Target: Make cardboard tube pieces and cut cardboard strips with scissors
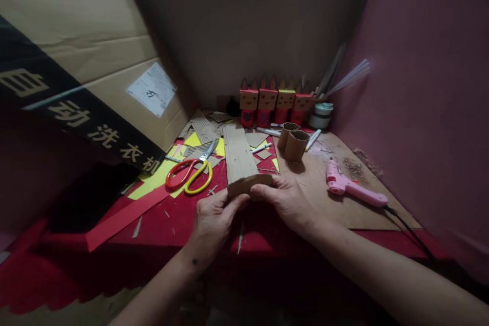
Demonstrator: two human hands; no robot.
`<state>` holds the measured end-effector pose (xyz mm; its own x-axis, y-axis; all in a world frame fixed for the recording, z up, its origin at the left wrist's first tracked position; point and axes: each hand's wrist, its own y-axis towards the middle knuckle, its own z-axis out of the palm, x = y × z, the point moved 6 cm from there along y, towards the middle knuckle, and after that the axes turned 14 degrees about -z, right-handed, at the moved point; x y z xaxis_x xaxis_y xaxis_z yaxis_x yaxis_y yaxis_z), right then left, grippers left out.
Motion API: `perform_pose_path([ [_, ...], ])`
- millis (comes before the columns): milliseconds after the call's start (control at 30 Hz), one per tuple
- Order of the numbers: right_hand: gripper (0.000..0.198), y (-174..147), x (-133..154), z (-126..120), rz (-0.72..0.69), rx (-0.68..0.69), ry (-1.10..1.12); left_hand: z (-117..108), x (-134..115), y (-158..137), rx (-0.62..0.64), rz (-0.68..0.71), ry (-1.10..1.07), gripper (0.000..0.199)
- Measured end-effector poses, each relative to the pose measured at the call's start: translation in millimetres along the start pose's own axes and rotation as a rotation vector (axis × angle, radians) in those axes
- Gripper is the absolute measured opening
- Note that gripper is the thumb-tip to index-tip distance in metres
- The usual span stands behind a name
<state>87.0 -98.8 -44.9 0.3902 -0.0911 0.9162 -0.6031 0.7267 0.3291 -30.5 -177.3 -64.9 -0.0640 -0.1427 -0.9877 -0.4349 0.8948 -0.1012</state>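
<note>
A long strip of cardboard (240, 150) stretches away from me over the red cloth, its near end bent up. My left hand (214, 216) pinches the left corner of that end between thumb and fingers. At the right corner, my right hand (288, 201) grips the same strip, thumb on the near face. Both hands' fingertips are partly hidden behind the cardboard. Left of the strip lie scissors (196, 168) with one red and one yellow handle. Two cardboard tubes (296, 145) stand beyond my right hand.
A pink glue gun (353, 188) rests on a brown board (324, 209) at the right. Several decorated figures (269, 104) line the back wall near a jar (321, 115). A large carton (95, 56) leans at left. Red paper (126, 219) and scraps lie around.
</note>
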Motion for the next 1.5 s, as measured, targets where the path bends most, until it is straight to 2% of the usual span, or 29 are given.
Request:
perform_pose_path([
  [200,0.022,5,-7,-11,0.057,-0.154,0.008,13,-3,4,0.122,-0.166,-0.167,0.027],
  [333,0.022,9,-9,-15,0.085,-0.174,-0.031,15,-5,7,0.110,-0.145,-0.142,0.029],
  [500,0.028,7,-4,-8,0.077,-0.094,0.056,12,-8,11,0.139,-0.116,-0.145,0.033],
  [633,0.022,3,-2,-4,0.059,-0.036,0.018,11,-7,6,0.097,-0.096,-0.123,0.026],
  [767,0.019,4,-3,-5,0.047,-0.050,-0.020,12,-8,2,0.036,-0.110,-0.123,0.024],
  [933,0.026,4,0,-10,0.011,-0.095,-0.083,12,-19,6,0.111,-0.216,-0.100,0.032],
  [1167,0.023,3,-4,-7,0.093,0.019,-0.028,1,-24,8,0.014,-0.210,-0.136,0.030],
  [1500,0.015,4,-3,-11,0.036,-0.048,-0.137,10,-13,5,0.092,-0.279,-0.213,0.027],
])
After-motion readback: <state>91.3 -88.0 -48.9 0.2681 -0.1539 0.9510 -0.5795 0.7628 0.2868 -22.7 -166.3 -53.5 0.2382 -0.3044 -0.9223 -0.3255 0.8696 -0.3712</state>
